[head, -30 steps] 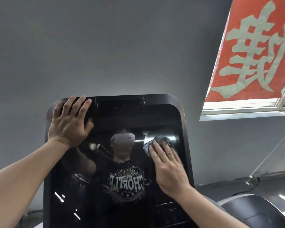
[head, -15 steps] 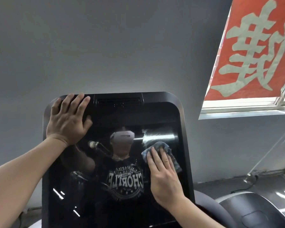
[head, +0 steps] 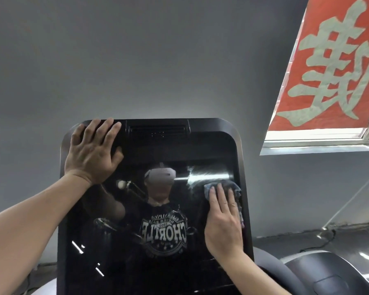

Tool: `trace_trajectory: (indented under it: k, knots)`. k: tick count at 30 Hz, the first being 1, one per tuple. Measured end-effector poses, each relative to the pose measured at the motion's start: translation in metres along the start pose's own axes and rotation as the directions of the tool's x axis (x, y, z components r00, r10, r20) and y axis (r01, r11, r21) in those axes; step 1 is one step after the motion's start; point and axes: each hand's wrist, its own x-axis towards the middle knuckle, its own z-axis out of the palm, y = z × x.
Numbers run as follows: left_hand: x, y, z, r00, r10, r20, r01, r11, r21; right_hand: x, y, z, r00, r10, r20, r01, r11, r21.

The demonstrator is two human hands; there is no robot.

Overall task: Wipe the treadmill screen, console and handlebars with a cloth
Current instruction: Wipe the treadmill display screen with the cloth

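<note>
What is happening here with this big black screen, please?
A person is wiping the large glossy black treadmill screen. The right hand lies flat on a crumpled grey-blue cloth and presses it against the glass near the screen's right edge. The left hand is spread open on the upper left corner, apparently to steady the panel. The dark glass shows reflections, so it is hard to tell how much is already clean. The handlebars are not clearly in view.

A plain grey wall (head: 136, 60) fills the background. Up and to the right of it hangs a red banner (head: 328, 71) with large pale characters, above a bright window (head: 317, 141). Below the window, a dark cable (head: 320, 243) trails along the floor (head: 296, 243).
</note>
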Motion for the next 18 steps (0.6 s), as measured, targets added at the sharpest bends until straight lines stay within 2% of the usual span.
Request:
trace_trajectory:
  k: [2, 3, 4, 6, 7, 8, 11, 12, 15, 16, 17, 18]
  knots:
    - [0.0, 0.0, 0.0, 1.0, 0.007, -0.006, -0.007, 1.0, -0.001, -0.016, -0.001, 0.004, 0.964, -0.262, 0.046, 0.265, 0.961, -0.076]
    - [0.0, 0.0, 0.001, 1.0, 0.007, -0.012, -0.007, 1.0, -0.001, -0.012, 0.01, 0.001, 0.947, -0.316, 0.057, 0.32, 0.944, -0.08]
    - [0.0, 0.0, 0.002, 1.0, 0.004, -0.018, -0.004, 1.0, 0.001, -0.004, 0.023, -0.002, 0.96, -0.275, 0.045, 0.278, 0.958, -0.065]
    - [0.0, 0.0, 0.004, 1.0, 0.002, -0.026, -0.002, 1.0, 0.006, 0.007, 0.025, -0.006, 0.999, -0.034, -0.025, 0.034, 0.999, -0.012]
    - [-0.001, 0.0, 0.004, 1.0, 0.005, -0.021, -0.005, 1.0, 0.006, 0.003, 0.014, -0.001, 0.999, 0.037, -0.032, -0.037, 0.999, 0.002]
    - [-0.001, -0.001, 0.003, 1.0, 0.008, -0.014, -0.008, 1.0, 0.004, -0.006, 0.001, 0.005, 0.999, 0.033, -0.013, -0.033, 0.999, 0.0]
    - [0.0, -0.001, 0.003, 1.0, 0.008, -0.011, -0.008, 1.0, 0.007, -0.02, 0.002, 0.009, 0.958, -0.287, 0.029, 0.288, 0.956, -0.053]
    - [0.0, -0.001, 0.003, 1.0, 0.007, -0.011, -0.007, 1.0, 0.007, -0.013, 0.016, 0.005, 0.958, -0.285, 0.016, 0.286, 0.957, -0.045]
    - [-0.001, 0.0, 0.004, 1.0, 0.004, -0.011, -0.004, 1.0, 0.007, 0.0, 0.021, 0.0, 0.993, 0.044, -0.113, -0.04, 0.998, 0.041]
    - [-0.001, 0.0, 0.004, 1.0, 0.007, -0.007, -0.007, 1.0, 0.005, -0.006, 0.007, 0.005, 0.991, 0.078, -0.109, -0.073, 0.996, 0.049]
    - [-0.001, -0.001, 0.003, 1.0, 0.006, -0.004, -0.006, 1.0, 0.002, -0.016, -0.006, 0.011, 0.997, 0.022, -0.079, -0.02, 0.999, 0.027]
    - [-0.001, -0.001, 0.003, 1.0, 0.003, -0.004, -0.003, 1.0, -0.003, -0.026, -0.011, 0.014, 0.992, -0.108, -0.061, 0.108, 0.994, -0.012]
